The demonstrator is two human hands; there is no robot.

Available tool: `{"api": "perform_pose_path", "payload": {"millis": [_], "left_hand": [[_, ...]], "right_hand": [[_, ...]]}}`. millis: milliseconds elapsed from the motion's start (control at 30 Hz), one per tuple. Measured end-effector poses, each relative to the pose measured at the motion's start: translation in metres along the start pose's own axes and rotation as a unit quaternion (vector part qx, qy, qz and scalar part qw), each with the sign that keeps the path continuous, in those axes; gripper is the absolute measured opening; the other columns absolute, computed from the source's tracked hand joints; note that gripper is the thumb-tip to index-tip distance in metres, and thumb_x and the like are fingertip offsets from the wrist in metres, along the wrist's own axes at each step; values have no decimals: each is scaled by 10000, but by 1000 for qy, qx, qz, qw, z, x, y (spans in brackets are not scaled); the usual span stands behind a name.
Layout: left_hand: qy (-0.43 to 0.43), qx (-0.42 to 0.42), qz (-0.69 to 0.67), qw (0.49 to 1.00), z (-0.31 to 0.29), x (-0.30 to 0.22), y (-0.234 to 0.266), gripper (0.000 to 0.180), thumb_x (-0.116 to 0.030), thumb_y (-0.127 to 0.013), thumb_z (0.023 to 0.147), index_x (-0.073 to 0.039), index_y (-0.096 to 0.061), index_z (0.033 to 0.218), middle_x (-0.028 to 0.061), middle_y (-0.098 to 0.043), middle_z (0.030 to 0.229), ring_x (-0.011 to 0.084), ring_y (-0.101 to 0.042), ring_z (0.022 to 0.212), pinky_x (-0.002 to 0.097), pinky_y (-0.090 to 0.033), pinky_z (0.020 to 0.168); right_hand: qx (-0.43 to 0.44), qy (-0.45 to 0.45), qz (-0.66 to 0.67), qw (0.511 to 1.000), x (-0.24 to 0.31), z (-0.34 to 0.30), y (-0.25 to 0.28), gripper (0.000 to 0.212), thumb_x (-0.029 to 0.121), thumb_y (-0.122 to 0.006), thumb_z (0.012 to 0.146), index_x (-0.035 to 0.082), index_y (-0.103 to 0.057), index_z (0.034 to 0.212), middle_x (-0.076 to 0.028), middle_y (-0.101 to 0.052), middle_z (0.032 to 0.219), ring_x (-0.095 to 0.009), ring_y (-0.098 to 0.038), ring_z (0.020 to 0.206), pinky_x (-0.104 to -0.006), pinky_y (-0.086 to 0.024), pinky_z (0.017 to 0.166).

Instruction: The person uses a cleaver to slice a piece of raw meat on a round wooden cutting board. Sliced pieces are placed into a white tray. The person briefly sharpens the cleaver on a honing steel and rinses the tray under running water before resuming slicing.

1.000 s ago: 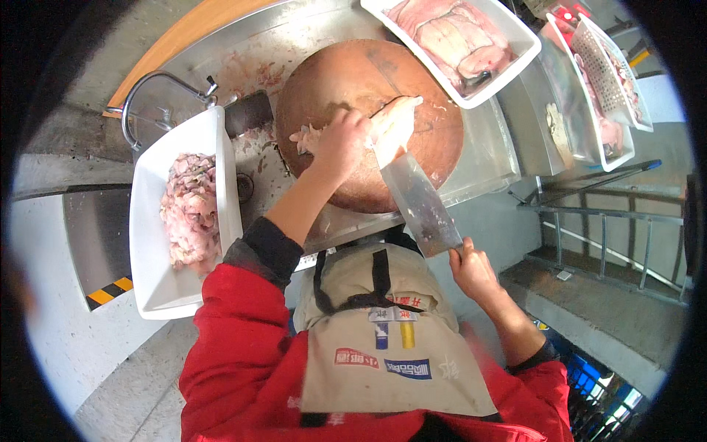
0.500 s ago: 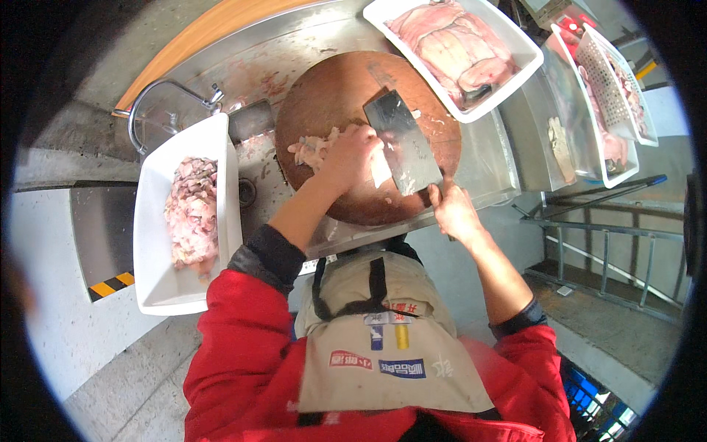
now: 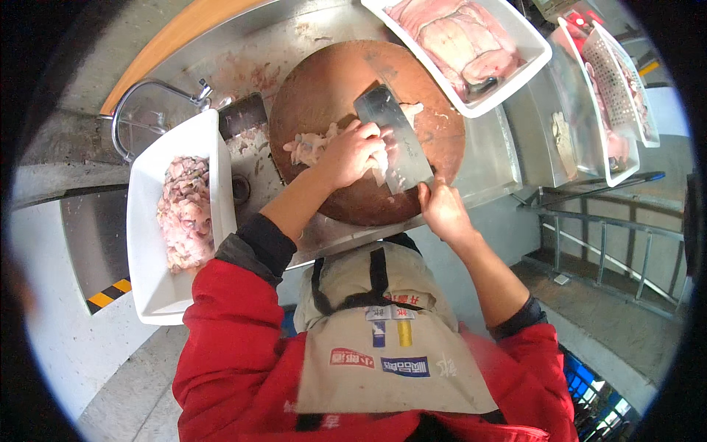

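Observation:
My right hand [image 3: 446,211] is closed round the handle of a broad cleaver [image 3: 403,151]. The cleaver's blade slants over a round wooden chopping block [image 3: 331,74], right beside the fingers of my left hand [image 3: 351,156]. Those fingers are curled down on a pale piece of raw meat [image 3: 381,163], partly hidden under them. To their left lies a small heap of pale chopped meat [image 3: 305,147] on the block. A pale scrap [image 3: 412,109] sits just beyond the blade's right side.
At the left stands a white tub [image 3: 151,295] of cut meat, near a curved tap [image 3: 121,132]. A white tub [image 3: 543,62] with large pink slabs overlaps the block's far right edge. Farther right are a perforated white basket [image 3: 600,55] and a metal rack [image 3: 604,228].
The cleaver has shifted slightly left, against my left fingers. More of the pale scrap shows on the blade's right side. The whole view has shifted a little.

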State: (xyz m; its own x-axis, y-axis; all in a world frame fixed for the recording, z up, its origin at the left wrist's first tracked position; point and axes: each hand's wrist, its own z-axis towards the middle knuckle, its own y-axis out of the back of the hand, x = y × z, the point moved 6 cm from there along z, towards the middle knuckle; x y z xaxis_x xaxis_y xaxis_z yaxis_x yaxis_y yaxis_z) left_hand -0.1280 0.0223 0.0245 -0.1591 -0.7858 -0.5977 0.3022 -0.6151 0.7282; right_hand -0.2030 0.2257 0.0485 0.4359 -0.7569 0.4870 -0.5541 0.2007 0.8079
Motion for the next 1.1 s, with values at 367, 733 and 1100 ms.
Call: {"api": "perform_pose_path", "payload": {"millis": [367, 733, 1100], "left_hand": [[-4, -16, 1, 1000, -6, -14, 4, 244, -108, -814, 735, -103, -695, 948, 66, -623, 1092, 331, -561, 1061, 435, -513, 912], [-56, 13, 67, 996, -16, -10, -4, 25, -107, -679, 850, -95, -657, 856, 65, -627, 1057, 309, -557, 1068, 415, -486, 952], [-34, -7, 85, 996, -26, -13, -7, 165, -85, -632, 862, -107, -711, 1005, 64, -646, 1073, 307, -592, 1123, 423, -499, 994]], "right_hand": [[-62, 19, -16, 998, 22, 19, -8, 428, 287, -575, 1032, -128, -548, 1132, -401, -658, 804, -583, -670, 844, -626, -557, 759], [-43, 12, -12, 999, 12, -6, -14, 390, 258, -561, 1034, -119, -525, 1128, -393, -656, 801, -587, -662, 831, -629, -551, 752], [-64, 31, -81, 994, 32, -3, -12, 363, 272, -548, 1040, -86, -523, 1093, -361, -674, 769, -537, -695, 775, -611, -573, 682]]}}
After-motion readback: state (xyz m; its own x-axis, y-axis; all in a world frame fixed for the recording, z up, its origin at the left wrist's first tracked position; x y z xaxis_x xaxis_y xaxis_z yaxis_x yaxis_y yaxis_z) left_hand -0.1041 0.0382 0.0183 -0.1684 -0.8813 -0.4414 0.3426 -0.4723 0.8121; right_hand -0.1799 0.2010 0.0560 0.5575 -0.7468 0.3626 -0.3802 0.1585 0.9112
